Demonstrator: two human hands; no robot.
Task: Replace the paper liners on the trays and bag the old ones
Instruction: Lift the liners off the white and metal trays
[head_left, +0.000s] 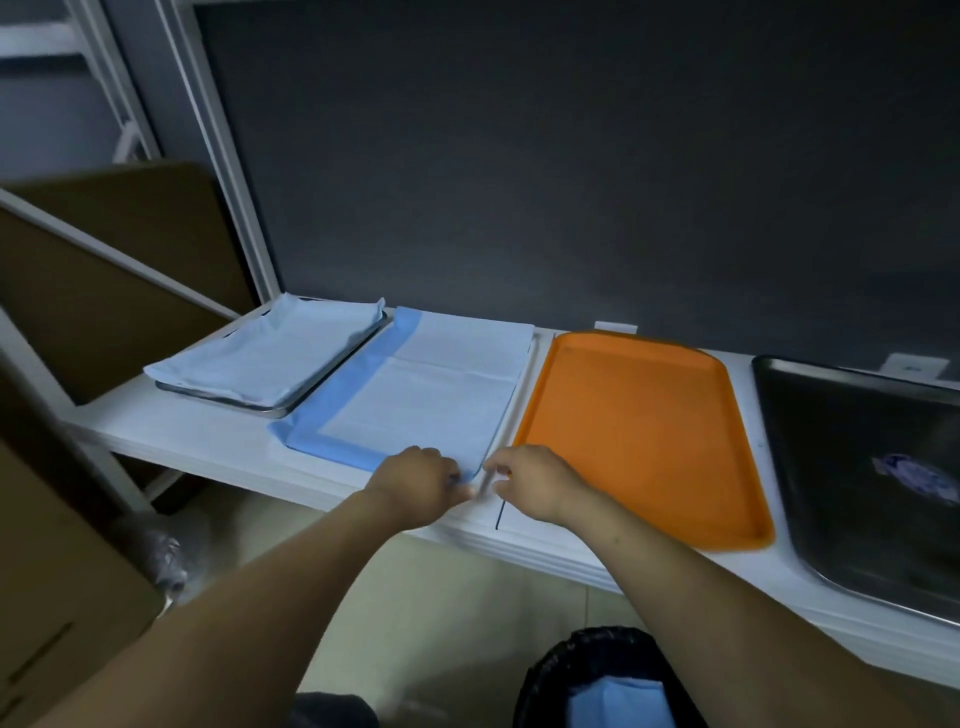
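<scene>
A stack of blue-edged white paper liners (426, 395) lies flat on the white counter (208, 441). My left hand (415, 480) pinches the stack's near right corner. My right hand (530, 480), just beside it, pinches a thin white edge at the same corner. To the left stands a metal tray (270, 410) covered by a pale blue liner (270, 348). An orange tray (644, 431) with no liner sits to the right, and a dark metal tray (872, 467) lies farther right. On the floor below, a black bag (597, 675) holds a crumpled blue liner (618, 701).
A dark wall panel stands behind the counter. Brown cardboard boxes (62, 597) fill the left side, with a crumpled clear plastic bag (166, 556) beside them. A white frame post (228, 171) rises at the counter's left end.
</scene>
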